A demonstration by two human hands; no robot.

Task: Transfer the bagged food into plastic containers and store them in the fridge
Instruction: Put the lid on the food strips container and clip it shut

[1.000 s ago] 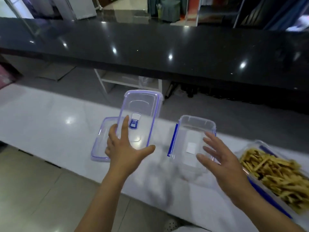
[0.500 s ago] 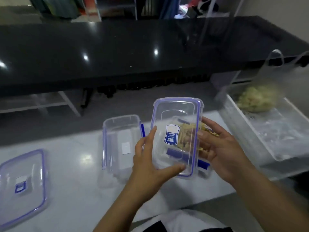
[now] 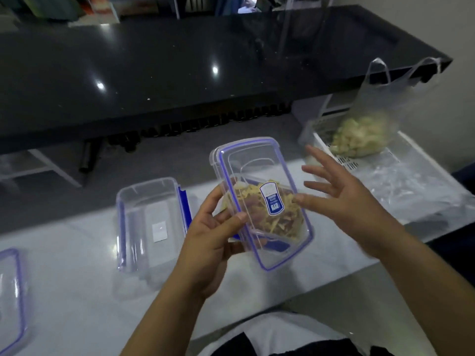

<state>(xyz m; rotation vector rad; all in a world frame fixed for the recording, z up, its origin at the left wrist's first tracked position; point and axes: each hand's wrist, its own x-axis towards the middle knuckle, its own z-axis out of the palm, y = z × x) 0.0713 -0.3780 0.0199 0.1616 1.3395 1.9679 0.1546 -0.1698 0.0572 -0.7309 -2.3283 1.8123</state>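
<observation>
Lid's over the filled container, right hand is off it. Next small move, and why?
Probably bring the right hand onto the lid and press it down square. The left hand pinches the lid's edge, the lid sits tilted over the filled container, and a blue latch shows beneath it.

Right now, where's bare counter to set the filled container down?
Bare white counter between the spare lid and empty container, and in front of the left hand. Crowded right: tray with bagged food.

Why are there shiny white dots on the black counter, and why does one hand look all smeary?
Head view: the dots are ceiling lights reflected in the glossy black counter; the right hand is blurred from moving, while the left hand holding the lid looks sharper.
</observation>
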